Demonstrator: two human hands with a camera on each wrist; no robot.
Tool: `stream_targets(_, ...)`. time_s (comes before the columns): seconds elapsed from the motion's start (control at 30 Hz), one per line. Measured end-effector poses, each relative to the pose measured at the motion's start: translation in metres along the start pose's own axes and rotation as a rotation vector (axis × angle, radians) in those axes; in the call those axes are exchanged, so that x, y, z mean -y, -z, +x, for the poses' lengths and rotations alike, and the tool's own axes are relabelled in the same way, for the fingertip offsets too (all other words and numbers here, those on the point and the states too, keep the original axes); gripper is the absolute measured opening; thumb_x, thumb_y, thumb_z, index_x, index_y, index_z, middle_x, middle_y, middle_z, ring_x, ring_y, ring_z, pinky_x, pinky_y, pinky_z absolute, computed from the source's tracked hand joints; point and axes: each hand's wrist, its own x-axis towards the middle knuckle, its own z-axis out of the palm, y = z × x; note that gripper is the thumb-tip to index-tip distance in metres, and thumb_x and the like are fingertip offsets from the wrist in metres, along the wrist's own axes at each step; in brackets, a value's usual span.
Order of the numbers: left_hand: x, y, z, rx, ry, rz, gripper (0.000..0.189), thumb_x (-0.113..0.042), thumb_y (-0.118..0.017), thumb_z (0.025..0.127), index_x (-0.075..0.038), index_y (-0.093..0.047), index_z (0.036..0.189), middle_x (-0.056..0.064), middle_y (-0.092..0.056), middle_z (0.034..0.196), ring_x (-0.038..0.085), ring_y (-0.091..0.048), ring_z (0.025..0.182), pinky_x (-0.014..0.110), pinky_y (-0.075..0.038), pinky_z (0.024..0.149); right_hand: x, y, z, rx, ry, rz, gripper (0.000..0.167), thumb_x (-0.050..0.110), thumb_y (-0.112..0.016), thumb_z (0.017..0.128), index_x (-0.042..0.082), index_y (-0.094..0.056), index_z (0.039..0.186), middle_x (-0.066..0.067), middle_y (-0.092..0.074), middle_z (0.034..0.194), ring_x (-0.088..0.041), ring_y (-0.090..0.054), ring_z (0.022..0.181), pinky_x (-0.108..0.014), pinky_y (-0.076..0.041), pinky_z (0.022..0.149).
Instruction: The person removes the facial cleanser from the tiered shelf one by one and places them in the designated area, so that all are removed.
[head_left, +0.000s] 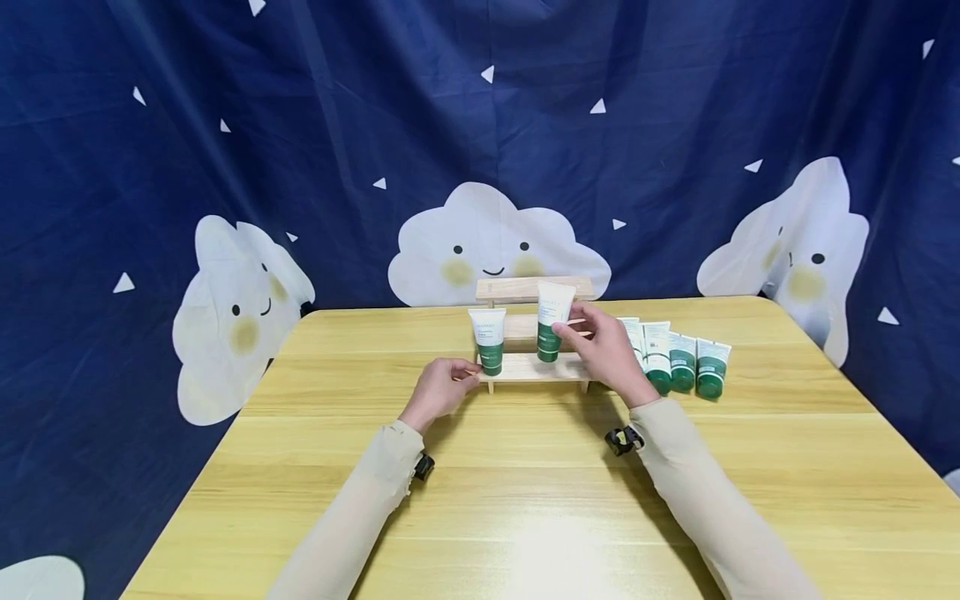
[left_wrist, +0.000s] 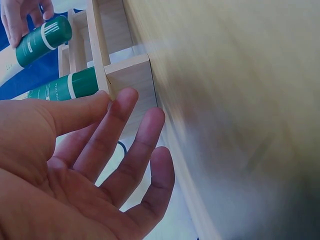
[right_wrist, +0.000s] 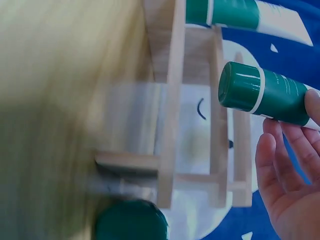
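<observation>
A green-and-white squeeze tube point(head_left: 553, 325) is pinched in my right hand point(head_left: 603, 346), cap down, above the lowest step of a small wooden tiered rack point(head_left: 532, 367). The right wrist view shows thumb and fingers round the body of this tube point(right_wrist: 272, 92), its green cap apart from the wood. Another tube point(head_left: 489, 342) stands cap-down at the left end of that step. My left hand point(head_left: 442, 387) pinches the step's left end; in the left wrist view thumb and index fingertip meet at the corner of the rack point(left_wrist: 130, 70), the other fingers spread.
Several more tubes point(head_left: 682, 362) lie side by side on the wooden table point(head_left: 480, 483), right of the rack and partly behind my right hand. A dark blue curtain point(head_left: 337, 150) with white clouds hangs behind the table's far edge.
</observation>
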Motion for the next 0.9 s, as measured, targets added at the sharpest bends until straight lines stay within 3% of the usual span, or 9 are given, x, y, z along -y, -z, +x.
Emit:
stream_targets(0.2, 0.001, 0.000, 0.000, 0.000, 0.000, 0.003, 0.015, -0.016, -0.073, 0.094, -0.013, -0.079, 0.108, 0.003, -0.076, 0.098, 0.018, -0.066, 0.089, 0.032, -0.049, 0.076, -0.003, 0.016, 0.003, -0.038, -0.004, -0.026, 0.039, 0.036, -0.070, 0.098, 0.009, -0.064, 0.125, -0.016, -0.072, 0.114, -0.034, -0.071, 0.101, -0.048, -0.056, 0.089)
stream_targets(0.37, 0.000, 0.000, 0.000, 0.000, 0.016, -0.002, 0.015, -0.017, -0.073, 0.094, -0.015, -0.079, 0.107, 0.002, -0.075, 0.098, 0.017, -0.065, 0.089, 0.032, -0.048, 0.075, -0.003, 0.031, 0.004, -0.085, -0.022, -0.021, 0.041, 0.036, -0.071, 0.098, 0.005, -0.060, 0.123, -0.015, -0.074, 0.111, -0.027, -0.070, 0.097, -0.031, -0.054, 0.081)
stream_targets(0.47, 0.000, 0.000, 0.000, 0.003, 0.019, -0.006, 0.015, -0.017, -0.073, 0.094, -0.015, -0.079, 0.107, 0.002, -0.075, 0.098, 0.018, -0.065, 0.089, 0.032, -0.048, 0.074, -0.002, 0.042, 0.004, -0.126, -0.026, 0.032, 0.044, 0.031, -0.071, 0.097, 0.001, -0.053, 0.123, -0.016, -0.073, 0.108, -0.018, -0.068, 0.091, -0.020, -0.053, 0.073)
stream_targets(0.6, 0.000, 0.000, 0.000, 0.002, 0.020, -0.009, 0.015, -0.016, -0.073, 0.094, -0.015, -0.079, 0.108, 0.002, -0.075, 0.099, 0.018, -0.065, 0.091, 0.032, -0.048, 0.075, -0.002, 0.058, 0.005, -0.178, -0.032, 0.125, 0.044, 0.025, -0.072, 0.097, -0.002, -0.047, 0.123, -0.006, -0.070, 0.101, -0.007, -0.066, 0.085, -0.020, -0.057, 0.072)
stream_targets(0.73, 0.000, 0.000, 0.001, -0.001, 0.022, -0.009, 0.015, -0.016, -0.074, 0.094, -0.015, -0.079, 0.107, 0.002, -0.075, 0.098, 0.018, -0.066, 0.090, 0.032, -0.048, 0.075, -0.006, 0.075, 0.005, -0.225, -0.058, 0.197, 0.037, 0.020, -0.071, 0.098, 0.005, -0.046, 0.121, 0.008, -0.066, 0.094, -0.004, -0.064, 0.082, -0.021, -0.058, 0.071)
stream_targets(0.9, -0.001, 0.000, 0.001, 0.004, 0.032, -0.005, 0.015, -0.017, -0.074, 0.094, -0.015, -0.079, 0.108, 0.001, -0.075, 0.095, 0.017, -0.065, 0.088, 0.032, -0.048, 0.075, -0.016, 0.101, 0.003, -0.246, -0.139, 0.309, 0.035, 0.015, -0.070, 0.098, 0.016, -0.044, 0.121, 0.010, -0.065, 0.091, -0.004, -0.063, 0.082, -0.020, -0.058, 0.067)
